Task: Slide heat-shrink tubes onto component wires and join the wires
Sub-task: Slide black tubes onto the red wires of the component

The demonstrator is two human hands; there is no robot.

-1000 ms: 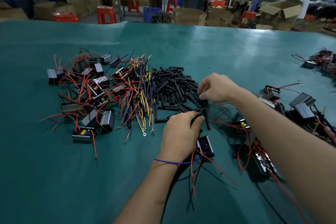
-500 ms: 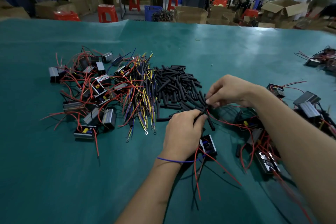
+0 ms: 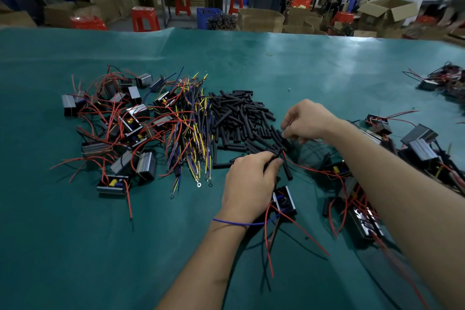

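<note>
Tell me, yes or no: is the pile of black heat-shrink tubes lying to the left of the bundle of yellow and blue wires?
No, the pile of black heat-shrink tubes lies to the right of the bundle of yellow and blue wires.

At the centre of the frame the left hand [image 3: 247, 184] pinches a black tube [image 3: 286, 171] at the near edge of the heat-shrink pile [image 3: 239, 123], a small black component [image 3: 284, 200] with red wires just below it. The right hand [image 3: 307, 121], fingers curled, touches tubes at the pile's right edge. Left of the pile lie loose coloured wires [image 3: 191, 133] on the green table [image 3: 75, 246].
</note>
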